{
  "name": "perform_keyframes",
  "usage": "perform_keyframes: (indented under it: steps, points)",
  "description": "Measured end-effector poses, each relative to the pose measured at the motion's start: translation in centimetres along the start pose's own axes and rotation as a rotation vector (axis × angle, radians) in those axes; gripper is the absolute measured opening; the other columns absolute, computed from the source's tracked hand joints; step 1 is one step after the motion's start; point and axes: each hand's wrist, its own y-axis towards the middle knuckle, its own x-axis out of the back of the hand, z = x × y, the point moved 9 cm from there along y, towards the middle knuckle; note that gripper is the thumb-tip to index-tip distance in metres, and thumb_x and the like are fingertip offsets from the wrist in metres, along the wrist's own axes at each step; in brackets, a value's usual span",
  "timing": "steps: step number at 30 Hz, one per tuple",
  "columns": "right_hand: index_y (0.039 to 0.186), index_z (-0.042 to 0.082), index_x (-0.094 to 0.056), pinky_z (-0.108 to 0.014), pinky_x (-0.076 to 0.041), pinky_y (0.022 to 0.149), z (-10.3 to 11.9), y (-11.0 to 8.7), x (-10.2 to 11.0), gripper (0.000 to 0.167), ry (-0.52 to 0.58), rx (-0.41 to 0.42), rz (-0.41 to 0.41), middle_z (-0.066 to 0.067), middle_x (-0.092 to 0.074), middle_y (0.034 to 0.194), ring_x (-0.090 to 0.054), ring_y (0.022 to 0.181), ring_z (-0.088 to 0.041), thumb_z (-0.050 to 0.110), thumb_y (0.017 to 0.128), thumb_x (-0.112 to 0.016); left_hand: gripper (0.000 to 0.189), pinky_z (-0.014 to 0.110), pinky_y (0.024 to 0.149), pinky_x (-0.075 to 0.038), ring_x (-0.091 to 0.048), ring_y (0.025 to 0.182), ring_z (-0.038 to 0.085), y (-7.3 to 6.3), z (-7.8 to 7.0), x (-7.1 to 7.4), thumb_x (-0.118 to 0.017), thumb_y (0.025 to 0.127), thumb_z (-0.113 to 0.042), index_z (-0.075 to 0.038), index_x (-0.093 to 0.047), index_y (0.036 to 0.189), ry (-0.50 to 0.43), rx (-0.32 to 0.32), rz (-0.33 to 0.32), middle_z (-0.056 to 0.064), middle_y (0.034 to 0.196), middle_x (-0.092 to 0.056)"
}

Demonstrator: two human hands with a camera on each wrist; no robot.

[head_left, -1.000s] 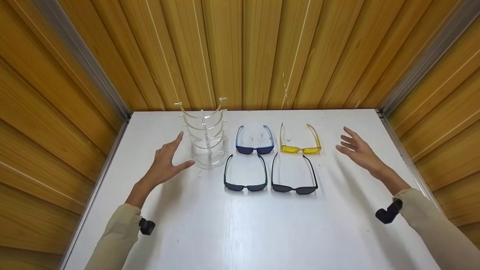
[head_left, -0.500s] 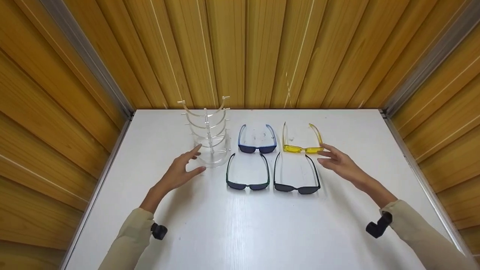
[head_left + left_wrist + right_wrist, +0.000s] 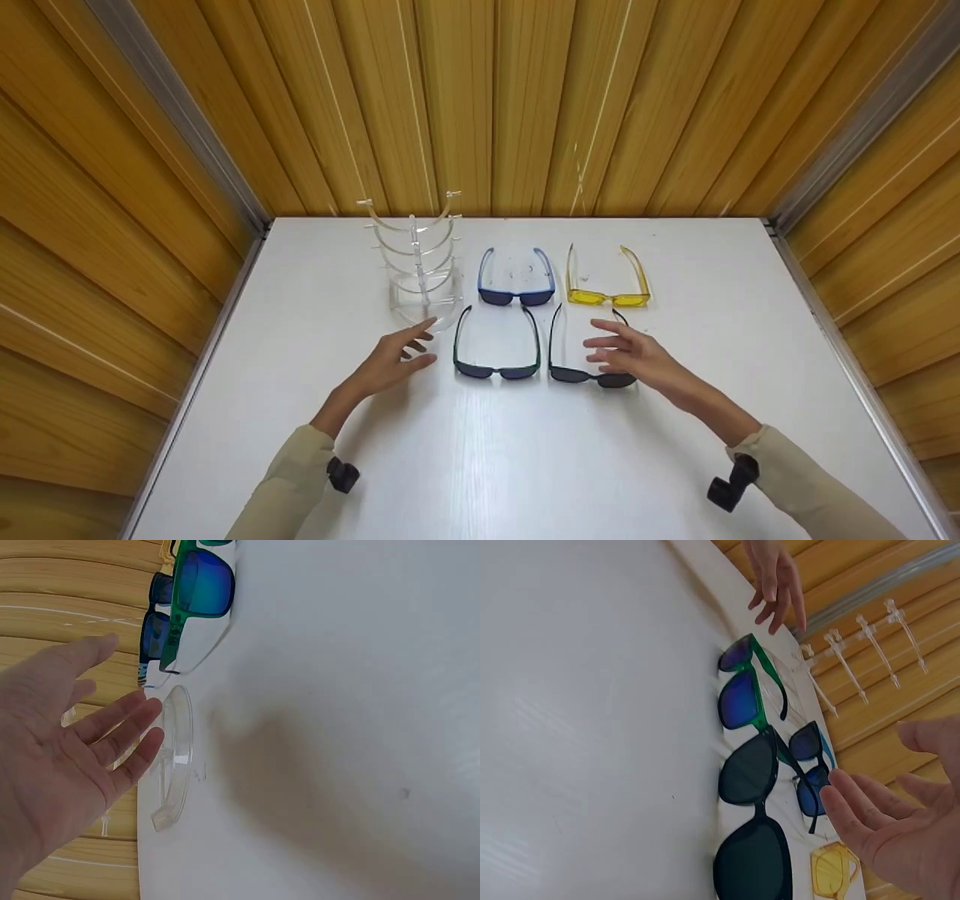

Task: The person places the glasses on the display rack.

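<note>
My left hand (image 3: 390,361) hovers with fingers extended just in front of a clear tiered eyewear stand (image 3: 417,259), left of the green-framed sunglasses (image 3: 496,371). My right hand (image 3: 634,356) is held over the black sunglasses (image 3: 571,374), partly hiding their right temple; its fingers are spread and hold nothing. Behind these two pairs lie the blue-framed sunglasses (image 3: 516,297) and the yellow glasses (image 3: 607,298). Every pair has its temples unfolded and pointing to the back. In the left wrist view the stand's curved base (image 3: 178,757) shows beyond the fingertips.
The white table (image 3: 480,465) carries the stand and glasses. Yellow wood-look panels (image 3: 525,112) rise at its back and on both sides. Black wrist cameras (image 3: 343,475) sit on both sleeves.
My right hand has moved left and toward me, from beside the yellow glasses to above the black sunglasses. The left hand has shifted right and nearer. The glasses and stand stay put.
</note>
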Motion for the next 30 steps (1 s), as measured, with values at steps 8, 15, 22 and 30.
perform_keyframes:
  steps: [8, 15, 22, 30]
  points:
    - [0.157, 0.002, -0.033, -0.038, -0.057, 0.104, -1.1, -0.1, -4.9, 0.062, 0.065, -0.049, 0.076, -0.027, -0.057, 0.145, -0.068, 0.121, -0.024, 0.026, 0.105, -0.058, 0.059, 0.055, 0.092, -0.059, -0.067, 0.110, 0.046, 0.6, 0.7, -2.4, -0.063, 0.101, -0.015, 0.005, -0.041, 0.152, -0.065, -0.005, 0.025, 0.033, 0.129, -0.062]
    - [0.157, -0.003, -0.030, -0.037, -0.058, 0.103, -2.6, 0.7, -8.7, 0.066, 0.135, -0.087, 0.136, -0.030, -0.051, 0.149, -0.067, 0.122, -0.027, 0.024, 0.105, -0.059, 0.058, 0.054, 0.094, -0.058, -0.066, 0.111, 0.045, 1.2, 1.2, -3.9, -0.063, 0.101, -0.017, 0.007, -0.043, 0.150, -0.109, 0.029, 0.028, 0.031, 0.129, -0.063]
    - [0.160, -0.006, -0.012, -0.042, -0.056, 0.105, -3.9, 1.6, -10.6, 0.077, 0.172, -0.121, 0.158, -0.032, -0.042, 0.155, -0.064, 0.126, -0.034, 0.022, 0.105, -0.058, 0.050, 0.054, 0.097, -0.057, -0.066, 0.112, 0.044, 2.0, 1.2, -4.2, -0.061, 0.102, -0.014, 0.011, -0.049, 0.143, -0.117, 0.013, -0.006, 0.032, 0.127, -0.064]
    - [0.161, -0.004, -0.002, -0.041, -0.056, 0.105, -4.9, 2.2, -10.7, 0.086, 0.198, -0.154, 0.142, -0.031, -0.041, 0.156, -0.064, 0.126, -0.033, 0.022, 0.104, -0.060, 0.045, 0.052, 0.097, -0.058, -0.067, 0.112, 0.044, 2.3, 1.1, -4.1, -0.061, 0.101, -0.011, 0.011, -0.054, 0.139, -0.106, 0.015, -0.029, 0.031, 0.125, -0.065]
